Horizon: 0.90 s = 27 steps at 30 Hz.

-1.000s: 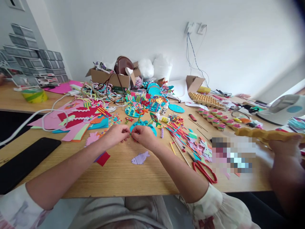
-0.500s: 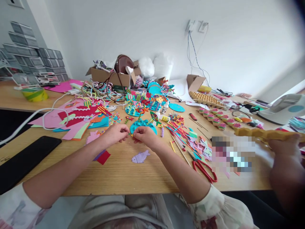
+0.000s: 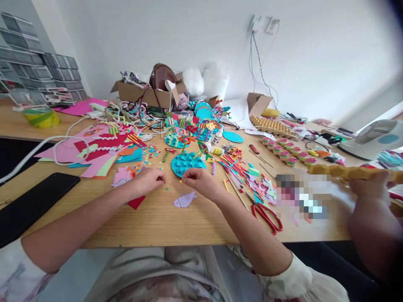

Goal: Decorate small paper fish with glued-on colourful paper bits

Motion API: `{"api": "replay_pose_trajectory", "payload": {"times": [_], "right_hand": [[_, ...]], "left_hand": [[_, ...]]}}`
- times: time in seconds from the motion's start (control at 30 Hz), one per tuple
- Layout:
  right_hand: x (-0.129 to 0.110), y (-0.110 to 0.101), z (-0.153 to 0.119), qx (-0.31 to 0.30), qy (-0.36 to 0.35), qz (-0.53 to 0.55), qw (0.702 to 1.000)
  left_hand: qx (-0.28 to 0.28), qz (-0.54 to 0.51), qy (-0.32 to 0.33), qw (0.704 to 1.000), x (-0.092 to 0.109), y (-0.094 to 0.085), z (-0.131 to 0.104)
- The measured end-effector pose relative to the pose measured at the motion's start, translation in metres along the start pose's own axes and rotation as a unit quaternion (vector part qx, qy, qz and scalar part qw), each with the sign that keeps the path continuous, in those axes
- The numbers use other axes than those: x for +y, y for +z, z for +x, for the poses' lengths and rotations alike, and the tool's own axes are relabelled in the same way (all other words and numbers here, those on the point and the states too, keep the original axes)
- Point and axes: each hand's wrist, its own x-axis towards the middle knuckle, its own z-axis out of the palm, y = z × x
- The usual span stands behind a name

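Observation:
My left hand (image 3: 150,181) is closed in a pinch above the table, left of centre; whatever its fingertips may hold is too small to make out. Opposite it, my right hand (image 3: 199,183) pinches a small yellow paper piece (image 3: 181,181) at its fingertips. Just below the gap between the hands lies a lilac paper fish (image 3: 184,200) with a drawn eye. Behind my right hand sits a blue bumpy egg-carton base (image 3: 185,162), bearing a patterned fish (image 3: 204,149) on a twisted stem. A red paper scrap (image 3: 137,202) lies partly under my left wrist.
Red-handled scissors (image 3: 267,216), thin sticks and paper strips lie to the right. Glue bottles (image 3: 217,136) stand behind the base. Coloured paper sheets (image 3: 100,165) and a black phone (image 3: 39,205) are at left. Another person's hand (image 3: 371,193) holds a yellow egg-carton strip (image 3: 340,172).
My hands have moved apart from each other, uncovering more of the blue base between them. The view has shifted slightly. The lilac fish stays on the table.

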Motion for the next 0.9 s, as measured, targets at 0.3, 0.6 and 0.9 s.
{"api": "replay_pose_trajectory", "payload": {"times": [0.3, 0.6, 0.9], "right_hand": [[0.011, 0.003, -0.018, -0.068, -0.007, -0.065, 0.996], [0.003, 0.012, -0.02, -0.07, 0.001, -0.155, 0.985], [-0.002, 0.019, -0.019, -0.046, 0.026, -0.202, 0.978]], "left_hand": [[-0.017, 0.005, 0.097, 0.995, 0.022, 0.005, -0.023], [-0.048, 0.049, 0.266, 0.962, 0.023, 0.027, -0.052], [-0.018, 0.012, 0.259, 0.966, 0.019, 0.031, -0.053]]}}
